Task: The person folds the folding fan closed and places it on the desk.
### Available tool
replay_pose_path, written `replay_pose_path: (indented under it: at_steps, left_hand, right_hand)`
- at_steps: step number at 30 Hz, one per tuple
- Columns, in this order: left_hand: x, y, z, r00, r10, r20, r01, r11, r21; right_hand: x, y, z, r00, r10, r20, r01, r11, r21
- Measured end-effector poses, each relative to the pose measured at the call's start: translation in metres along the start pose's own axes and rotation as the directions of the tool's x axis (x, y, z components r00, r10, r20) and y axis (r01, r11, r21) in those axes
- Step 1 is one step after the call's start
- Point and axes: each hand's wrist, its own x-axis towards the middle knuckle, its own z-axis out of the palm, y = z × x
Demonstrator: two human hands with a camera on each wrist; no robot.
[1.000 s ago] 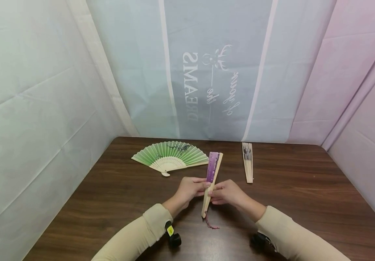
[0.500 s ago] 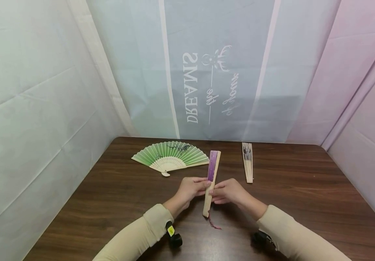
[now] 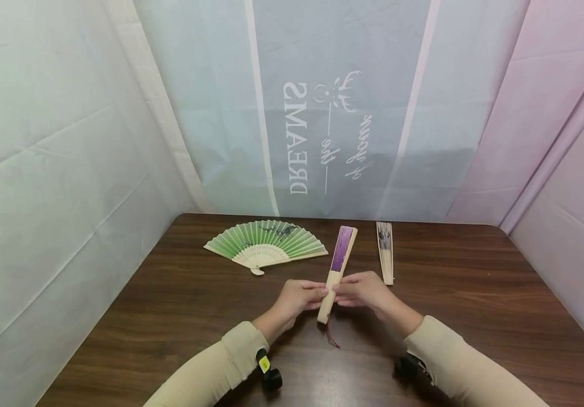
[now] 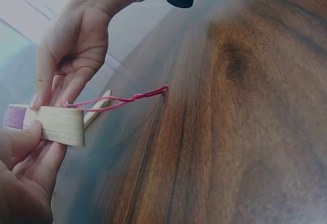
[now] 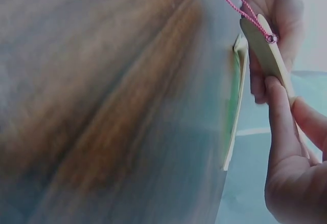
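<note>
A folded hand fan (image 3: 341, 249) with a purple leaf and pale wooden outer rib is held above the table, its top leaning right. My left hand (image 3: 294, 299) pinches its wooden part from the left, between thumb and fingers. From the other side my right hand (image 3: 370, 291) pinches the same part, thumb on the front. A pinkish-red cord (image 4: 138, 97) hangs from the pivot end. Close up in the right wrist view, the fan's edge (image 5: 265, 50) and the cord's small metal eyelet (image 5: 271, 39) show.
Spread out at the back left lies a green fan (image 3: 271, 243) with a dark print. A folded pale fan (image 3: 386, 254) with a dark pattern lies at the back right. Both rest on the brown wooden table (image 3: 475, 294), enclosed by fabric walls (image 3: 68, 141).
The purple fan has turned its flat face toward the head camera and tilts more to the right. Both hands keep hold; the right hand has shifted slightly up and away.
</note>
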Motion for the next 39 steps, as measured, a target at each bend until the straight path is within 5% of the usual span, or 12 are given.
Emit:
replay_pose_path:
  at_steps: [8,15,28,39]
  left_hand:
    - [0.0,-0.003,-0.001,1.0,0.0,0.006,0.0,1.0,-0.011]
    - [0.008,-0.001,0.004,0.998,0.006,-0.061,-0.007,1.0,-0.013]
    - [0.051,-0.002,0.024,0.984,0.034,-0.175,-0.042,0.998,-0.045]
    - [0.075,-0.002,0.037,0.962,0.026,-0.271,-0.034,0.999,-0.022]
  right_hand:
    - [0.008,-0.006,-0.011,1.0,-0.027,0.005,0.027,1.0,-0.009]
    - [0.017,-0.007,-0.015,0.999,-0.038,-0.016,0.037,0.999,-0.016]
    - [0.048,0.0,-0.018,0.964,-0.05,-0.26,0.03,0.996,-0.078]
    - [0.061,0.005,-0.02,0.953,-0.038,-0.301,-0.029,0.976,-0.214]
